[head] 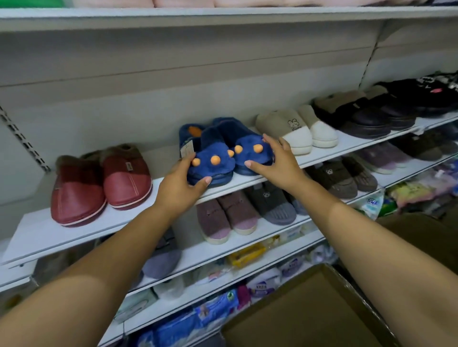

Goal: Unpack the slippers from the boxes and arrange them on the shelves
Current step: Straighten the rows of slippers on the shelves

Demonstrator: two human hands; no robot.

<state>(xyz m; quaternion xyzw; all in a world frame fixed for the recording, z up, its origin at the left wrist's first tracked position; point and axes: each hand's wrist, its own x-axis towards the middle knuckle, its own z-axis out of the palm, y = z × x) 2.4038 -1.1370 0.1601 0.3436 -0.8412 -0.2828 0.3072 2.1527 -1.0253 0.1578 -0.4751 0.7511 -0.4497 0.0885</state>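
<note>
White shelf [37, 232] — blue slippers [223, 148], one toe in each curled grip: left hand [178, 184], right hand [276, 162].

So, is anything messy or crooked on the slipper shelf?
Nothing is spilled or broken. Only the blue slippers look untidy: they are bunched against another blue pair behind, with a paper tag sticking out. The left hand and right hand hold them.

Blue plastic-wrapped packs [173, 328] and white ones [262, 283] crowd the lowest levels, with a yellow pack [245, 255] above them. Pink folded fabric [183, 3] lines the top edge. A slotted metal upright [22, 138] slants down the left wall.
</note>
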